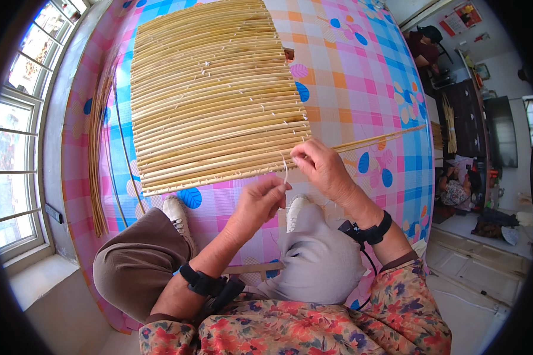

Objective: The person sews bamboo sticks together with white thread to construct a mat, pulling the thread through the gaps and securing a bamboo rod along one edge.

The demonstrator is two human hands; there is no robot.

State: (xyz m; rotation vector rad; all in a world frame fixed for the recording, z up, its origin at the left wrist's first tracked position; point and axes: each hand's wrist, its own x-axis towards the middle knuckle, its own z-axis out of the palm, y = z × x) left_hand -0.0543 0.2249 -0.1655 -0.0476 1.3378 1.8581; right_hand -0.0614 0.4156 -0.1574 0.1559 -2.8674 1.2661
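Observation:
A mat of straw-coloured reed stalks (210, 89) lies before me, its stalks bound side by side with small white ties. At its near right corner my left hand (262, 200) is closed in a pinch on a white string (286, 170). The string rises from those fingers and curls at its upper end, close to my right fingertips. My right hand (323, 170) is also pinched closed over the mat's right edge; what its fingers hold, if anything, is too small to make out. Long loose stalks (385, 138) stick out to the right behind my right hand.
A checked pink, blue and orange plastic cover (349, 77) lies under the mat. More thin stalks (99, 154) lie at the left, beside the window (18, 171). My shoes (180, 222) rest at the mat's near edge. Another person (423, 47) is at the far right.

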